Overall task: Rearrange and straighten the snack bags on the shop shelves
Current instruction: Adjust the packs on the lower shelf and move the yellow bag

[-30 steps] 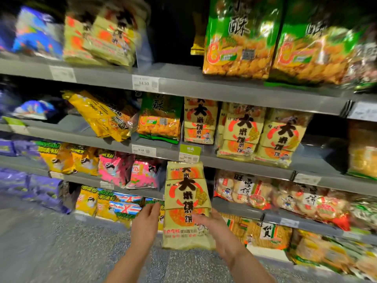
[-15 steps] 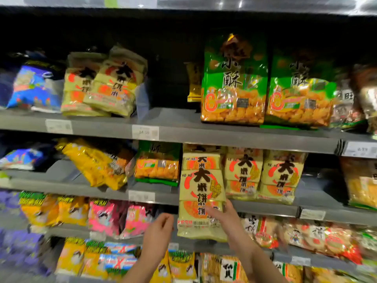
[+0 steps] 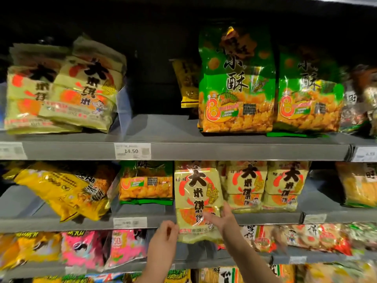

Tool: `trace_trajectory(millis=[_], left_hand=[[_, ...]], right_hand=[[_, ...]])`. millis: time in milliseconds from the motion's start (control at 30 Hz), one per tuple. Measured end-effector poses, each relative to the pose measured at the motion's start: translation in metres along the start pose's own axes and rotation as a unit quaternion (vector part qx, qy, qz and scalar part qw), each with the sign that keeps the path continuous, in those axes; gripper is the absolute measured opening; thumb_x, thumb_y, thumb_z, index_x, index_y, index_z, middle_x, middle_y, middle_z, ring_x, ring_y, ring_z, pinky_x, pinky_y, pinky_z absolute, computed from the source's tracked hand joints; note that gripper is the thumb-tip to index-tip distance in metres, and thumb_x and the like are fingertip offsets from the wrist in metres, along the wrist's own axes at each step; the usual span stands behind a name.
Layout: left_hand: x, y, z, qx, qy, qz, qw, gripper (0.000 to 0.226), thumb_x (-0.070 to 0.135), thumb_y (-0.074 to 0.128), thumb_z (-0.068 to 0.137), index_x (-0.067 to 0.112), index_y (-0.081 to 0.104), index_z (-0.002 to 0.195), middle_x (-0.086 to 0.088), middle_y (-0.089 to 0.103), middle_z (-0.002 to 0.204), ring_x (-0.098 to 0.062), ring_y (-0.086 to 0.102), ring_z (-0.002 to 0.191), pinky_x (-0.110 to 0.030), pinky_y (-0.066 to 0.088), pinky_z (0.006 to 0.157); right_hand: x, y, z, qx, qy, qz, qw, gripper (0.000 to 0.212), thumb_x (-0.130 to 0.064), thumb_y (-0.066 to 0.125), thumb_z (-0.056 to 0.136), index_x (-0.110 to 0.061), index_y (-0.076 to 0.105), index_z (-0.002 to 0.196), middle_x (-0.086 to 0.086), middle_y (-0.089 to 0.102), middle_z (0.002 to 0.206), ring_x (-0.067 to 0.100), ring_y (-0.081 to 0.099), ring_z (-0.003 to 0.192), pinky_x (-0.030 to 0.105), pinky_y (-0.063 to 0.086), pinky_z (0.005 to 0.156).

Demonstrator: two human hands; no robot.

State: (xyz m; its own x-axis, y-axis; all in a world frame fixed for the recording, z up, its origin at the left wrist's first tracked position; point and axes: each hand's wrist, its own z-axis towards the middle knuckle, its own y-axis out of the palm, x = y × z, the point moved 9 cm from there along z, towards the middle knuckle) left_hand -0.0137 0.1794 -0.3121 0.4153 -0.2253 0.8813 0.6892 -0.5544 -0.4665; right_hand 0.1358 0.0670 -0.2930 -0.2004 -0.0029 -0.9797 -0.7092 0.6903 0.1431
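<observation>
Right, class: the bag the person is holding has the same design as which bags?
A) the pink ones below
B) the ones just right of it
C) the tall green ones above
B: the held bag and the pale bags beside it share black characters on a red ring.

We show only two forearms and two hands in this view, and all of it is bare. Our left forearm point(image 3: 159, 262) is slim and smooth, narrowing a little at the wrist below the left hand point(image 3: 163, 231). Our right forearm point(image 3: 248, 262) has the same slender build and leads up to the right hand point(image 3: 222, 219). The fingers point(image 3: 210, 216) are thin and tapered. Motion blur softens their tips, so we cannot make out the nails.
</observation>
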Motion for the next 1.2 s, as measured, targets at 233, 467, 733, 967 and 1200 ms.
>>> trace_trajectory(millis=[233,467,733,967,1200], left_hand=[[0.007,0.027,0.009,-0.081,0.042,0.050,0.995,0.020,0.029,0.050,0.093,0.037,0.062,0.080,0.011,0.064,0.082,-0.005,0.059,0.081,-0.007,0.036,0.062],[0.027,0.035,0.027,-0.085,0.081,0.066,0.991,0.030,0.023,0.046,0.095,0.024,0.056,0.123,0.011,0.057,0.124,0.000,0.048,0.103,-0.011,0.032,0.081],[0.030,0.050,0.035,-0.105,0.080,0.072,0.989,0.037,0.017,0.044,0.095,0.019,0.043,0.132,0.005,0.049,0.132,-0.012,0.047,0.119,-0.015,0.033,0.088],[0.030,0.052,0.046,-0.102,0.070,0.062,0.990,0.018,0.013,0.047,0.092,0.026,0.046,0.104,0.003,0.058,0.110,-0.014,0.057,0.091,-0.028,0.044,0.077],[0.033,0.059,0.052,-0.131,0.068,0.092,0.985,0.022,0.014,0.046,0.090,0.027,0.041,0.107,0.001,0.058,0.100,-0.014,0.055,0.080,-0.022,0.036,0.057]], right_hand=[[-0.008,0.009,0.024,0.030,-0.034,0.060,0.997,0.044,0.000,0.064,0.082,-0.012,0.053,0.123,0.000,0.071,0.105,0.021,0.066,0.101,0.028,0.057,0.076],[-0.017,0.005,0.039,0.102,-0.059,0.013,0.993,0.075,-0.011,0.064,0.086,-0.007,0.020,0.147,-0.005,0.048,0.133,0.013,0.036,0.129,0.018,0.036,0.098],[0.014,-0.002,0.022,0.193,-0.065,-0.082,0.976,0.068,-0.031,0.064,0.086,-0.022,0.030,0.144,-0.014,0.036,0.138,0.008,0.038,0.128,0.028,0.033,0.106],[0.044,0.003,0.015,0.200,-0.065,-0.332,0.920,0.028,-0.006,0.054,0.086,-0.018,0.060,0.110,-0.007,0.051,0.104,0.015,0.051,0.101,0.018,0.035,0.078],[0.035,0.012,0.025,0.167,-0.073,-0.349,0.919,0.043,-0.005,0.050,0.087,-0.025,0.053,0.125,-0.008,0.056,0.116,0.008,0.045,0.103,0.016,0.035,0.076]])
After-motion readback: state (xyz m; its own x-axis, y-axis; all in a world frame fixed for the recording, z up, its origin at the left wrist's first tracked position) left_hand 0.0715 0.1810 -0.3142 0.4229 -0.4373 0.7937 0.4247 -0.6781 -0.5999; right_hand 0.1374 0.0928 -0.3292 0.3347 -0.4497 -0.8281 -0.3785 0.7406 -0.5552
